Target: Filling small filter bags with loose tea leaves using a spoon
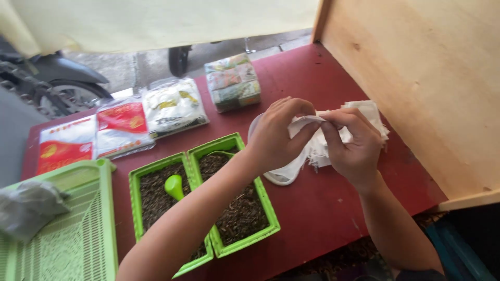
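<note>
Both hands, left (273, 138) and right (352, 143), pinch a white filter bag (317, 136).

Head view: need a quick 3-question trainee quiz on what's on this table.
1. True or false: both hands pinch the same white filter bag.
2. How many green trays hold dark loose material? A) one B) two C) four
3. What lies in the nearer-left tray?

Key: 1. True. 2. B. 3. A green scoop.
</note>
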